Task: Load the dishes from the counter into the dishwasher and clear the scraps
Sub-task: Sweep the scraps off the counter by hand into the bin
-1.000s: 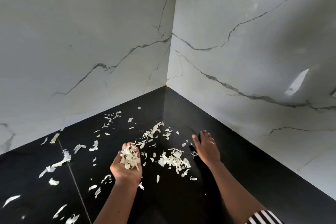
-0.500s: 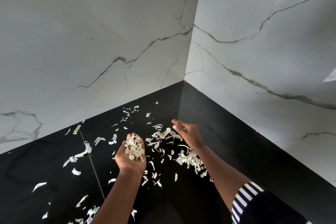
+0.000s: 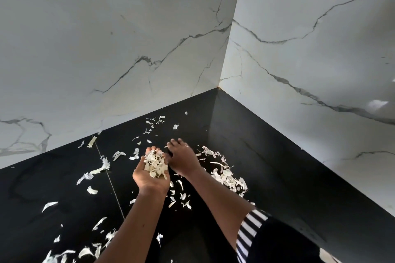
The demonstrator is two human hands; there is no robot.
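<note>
White scraps heaped in curled left hand; right hand newly brought alongside, grasp hidden; many more lying rightward, uncleared.

no text, label, brand, number or sign can be read anywhere. the black surface, the pale scraps, the veined wall panels and the striped sleeve bear no legible writing.

A heap of scraps lies in the left hand, above the tabletop; the right hand is just right of it; loose scraps lie on the tabletop all round it.
</note>
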